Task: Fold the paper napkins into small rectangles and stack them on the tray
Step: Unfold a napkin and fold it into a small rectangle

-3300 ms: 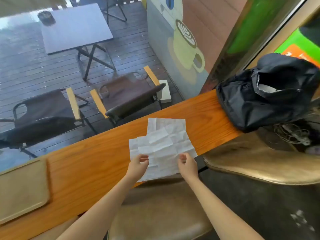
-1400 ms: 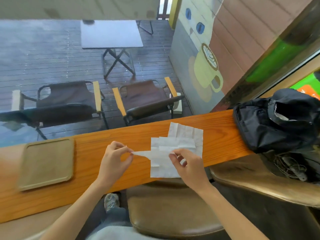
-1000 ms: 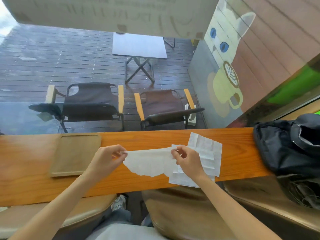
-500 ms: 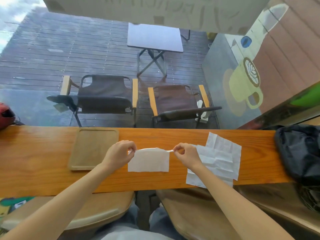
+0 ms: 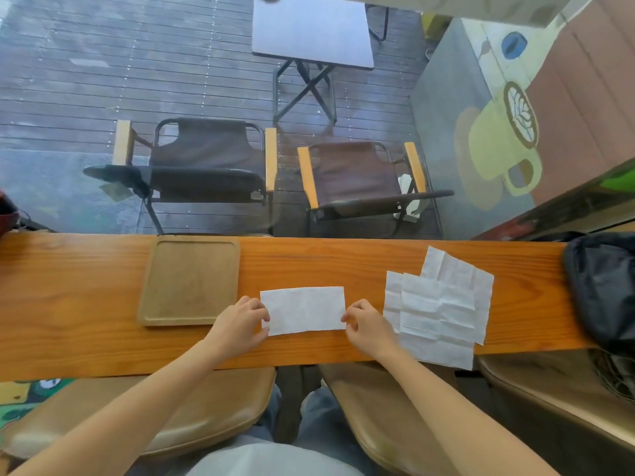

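Lying flat on the wooden counter (image 5: 103, 341), one white paper napkin (image 5: 303, 310) now reads as a wide rectangle, apparently folded once, with the person's hands at its two short ends. The left hand (image 5: 238, 324) pinches the napkin's near left corner between thumb and fingers; the right hand (image 5: 366, 324) has its fingertips at the near right corner, curled in what looks like a light pinch, though how firm the hold is I cannot say for sure.

Just to the left of that napkin sits the wooden tray (image 5: 189, 280), and nothing lies on it, so no napkin has been stacked yet. To the right, near the right hand, a loose pile of unfolded napkins (image 5: 443, 304) is spread out, creased and overlapping, its near edge hanging a little past the counter's lip. A dark bag (image 5: 601, 286) rests at the far right end of the counter.

By my reckoning the job is only at its start. The napkin in hand is still too wide to call a small rectangle and probably wants at least one more fold, short end to short end, before it goes onto the tray. After that the whole pile remains to be taken one sheet at a time, folded the same way and laid on top.
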